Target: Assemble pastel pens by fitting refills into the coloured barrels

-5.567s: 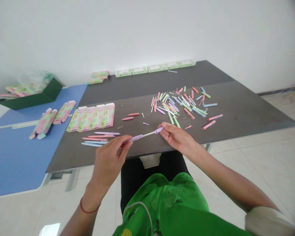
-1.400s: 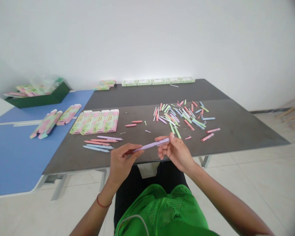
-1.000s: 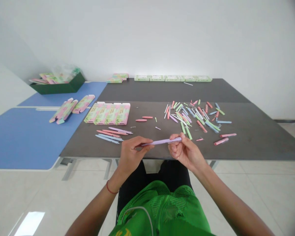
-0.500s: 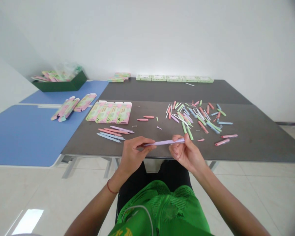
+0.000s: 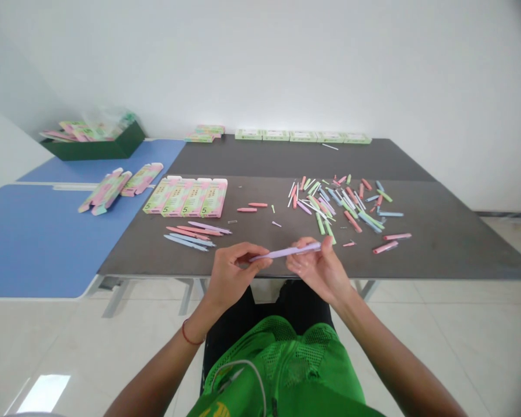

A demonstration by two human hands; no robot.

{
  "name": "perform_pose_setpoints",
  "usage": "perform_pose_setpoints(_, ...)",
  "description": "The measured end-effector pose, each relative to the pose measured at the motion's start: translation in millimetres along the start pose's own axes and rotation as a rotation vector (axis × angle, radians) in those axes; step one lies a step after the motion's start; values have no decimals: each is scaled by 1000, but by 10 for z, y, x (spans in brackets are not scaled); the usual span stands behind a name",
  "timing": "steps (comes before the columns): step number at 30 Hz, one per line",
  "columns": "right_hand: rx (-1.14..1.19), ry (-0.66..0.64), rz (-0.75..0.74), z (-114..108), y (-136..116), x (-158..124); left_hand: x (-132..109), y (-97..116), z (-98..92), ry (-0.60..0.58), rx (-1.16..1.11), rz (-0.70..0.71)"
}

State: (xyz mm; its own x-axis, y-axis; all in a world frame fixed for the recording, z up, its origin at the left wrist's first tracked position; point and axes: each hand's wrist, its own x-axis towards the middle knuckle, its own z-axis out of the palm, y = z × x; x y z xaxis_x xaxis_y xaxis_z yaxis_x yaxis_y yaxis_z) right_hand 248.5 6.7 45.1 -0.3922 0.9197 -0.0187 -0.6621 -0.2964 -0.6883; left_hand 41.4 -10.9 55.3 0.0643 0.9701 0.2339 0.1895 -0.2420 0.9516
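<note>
A lilac pen (image 5: 284,252) lies nearly level between my hands, over the table's front edge, its clip end slightly higher. The thumb and fingers of my left hand (image 5: 232,272) pinch it near the tip. At the clip end, my right hand (image 5: 319,269) has its thumb against the pen's end and its fingers curled beneath. To the left of the pen lie a row of finished-looking pens in blue (image 5: 184,240), coral (image 5: 195,233) and lilac (image 5: 209,227). Two coral pen barrels (image 5: 252,207) and a small lilac pen part (image 5: 276,224) rest just beyond my hands.
Loose barrels, white refills and clips form a scattered pile (image 5: 338,202) on the right. Upright-printed pen boxes (image 5: 193,197) sit side by side at left. Flattened-looking cartons (image 5: 106,191) and a dark green bin (image 5: 99,149) occupy the blue table (image 5: 30,243). Pale green boxes (image 5: 304,136) line the back.
The view has shifted a little, so the table appears further left. The pen's clip end has tilted up slightly, and my right fingers have loosened somewhat beneath it.
</note>
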Motion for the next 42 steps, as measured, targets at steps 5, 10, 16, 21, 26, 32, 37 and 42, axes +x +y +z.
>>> perform_pose_setpoints(5, 87, 18, -74, 174, -20, 36, -103, -7, 184, 37, -134, -75)
perform_pose_setpoints(10, 287, 7, -58, 314, -3, -8, -157, -34, 282, 68, -193, -114)
perform_pose_setpoints(16, 259, 73, -102, 345, -33, 2, -234, -35, 366, 85, -222, -135)
perform_pose_setpoints(21, 254, 90, -112, 345, -64, 20, -266, 10, 386, 121, -129, -93)
perform_pose_setpoints(26, 161, 89, -65, 347, -105, 14, -251, 58, 329, 156, -71, -17)
perform_pose_setpoints(32, 16, 156, -93, 275, -107, -71, -243, 166, 209, 171, -4, 69)
perform_pose_setpoints(37, -459, 156, -288, 145, -214, -243, -241, 219, 113, 122, 111, 88)
perform_pose_setpoints(42, -1128, 31, -342, 87, -446, -366, -248, 210, 56, 30, 224, 118)
